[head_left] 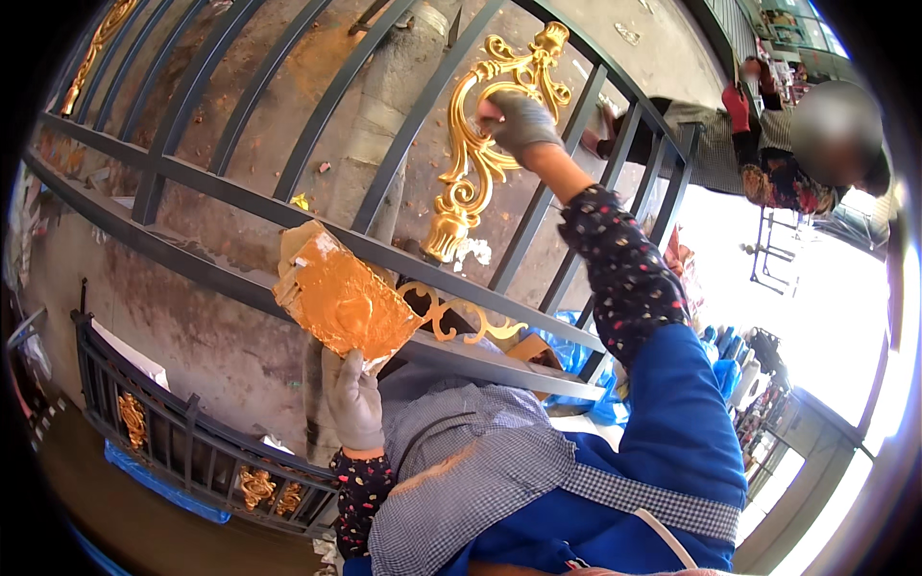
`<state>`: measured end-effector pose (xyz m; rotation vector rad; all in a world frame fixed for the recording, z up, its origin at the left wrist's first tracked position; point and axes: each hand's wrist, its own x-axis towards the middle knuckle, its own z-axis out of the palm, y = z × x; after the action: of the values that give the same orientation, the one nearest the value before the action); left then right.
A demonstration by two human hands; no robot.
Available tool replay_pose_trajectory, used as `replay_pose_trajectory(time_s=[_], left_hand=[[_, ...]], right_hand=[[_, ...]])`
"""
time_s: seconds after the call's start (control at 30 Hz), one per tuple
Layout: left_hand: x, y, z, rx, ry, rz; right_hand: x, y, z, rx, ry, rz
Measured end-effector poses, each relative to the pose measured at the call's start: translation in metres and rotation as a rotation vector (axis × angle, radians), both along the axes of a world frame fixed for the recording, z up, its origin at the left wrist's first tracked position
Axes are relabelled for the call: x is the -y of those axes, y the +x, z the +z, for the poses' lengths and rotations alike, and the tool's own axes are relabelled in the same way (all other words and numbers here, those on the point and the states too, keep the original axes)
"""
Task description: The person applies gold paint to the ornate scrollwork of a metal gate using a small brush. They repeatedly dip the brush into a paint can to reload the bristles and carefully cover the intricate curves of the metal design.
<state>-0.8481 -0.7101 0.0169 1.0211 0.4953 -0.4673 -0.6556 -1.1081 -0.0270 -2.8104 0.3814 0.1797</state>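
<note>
My left hand, in a grey glove, grips the lower edge of a piece of cardboard smeared with thick orange-gold paint. It holds the cardboard against the lower rails of a dark grey metal railing. Further up, my gloved right hand is at a gold scrolled ornament set between two bars. Its fingers are bent together at the upper curl, with something pinkish at their tips that I cannot make out. A smaller flat gold scroll sits between the lower rails, beside the cardboard.
Another gold ornament is at the railing's far left. A second dark railing with gold ornaments stands at lower left. A person is beyond the railing's right end. Blue plastic sheeting lies below the rails at right.
</note>
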Motion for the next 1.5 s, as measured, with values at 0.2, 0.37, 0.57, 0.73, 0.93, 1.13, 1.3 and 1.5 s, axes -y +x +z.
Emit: replay_pose_trajectory(time_s=[0.2,0.37,0.57,0.73,0.93,1.13,1.3,1.5], left_hand=[[0.003,0.003,0.003,0.005,0.024,0.029],[-0.006,-0.003,-0.01,0.22,0.311,-0.152],[-0.004,-0.007,-0.014,-0.048,0.016,0.066],[-0.003,-0.003,-0.007,-0.123,-0.091,0.101],[0.004,0.009,0.007,-0.065,-0.116,0.081],[-0.002,-0.001,-0.005,-0.092,-0.078,0.097],[-0.005,-0.004,-0.016,0.01,0.076,0.006],[-0.004,-0.005,-0.01,-0.061,-0.059,0.084]], right_hand=[[0.006,0.0,-0.007,-0.393,-0.249,0.153],[-0.006,-0.013,-0.03,-0.06,0.178,-0.118],[0.011,-0.025,-0.014,-0.313,-0.08,0.093],[-0.008,-0.028,-0.03,0.02,0.117,0.037],[0.004,-0.026,-0.021,-0.315,-0.163,0.133],[-0.005,-0.036,-0.044,-0.117,-0.007,0.037],[-0.018,-0.034,-0.004,-0.189,0.034,0.061],[-0.037,-0.038,-0.034,-0.243,0.039,0.306]])
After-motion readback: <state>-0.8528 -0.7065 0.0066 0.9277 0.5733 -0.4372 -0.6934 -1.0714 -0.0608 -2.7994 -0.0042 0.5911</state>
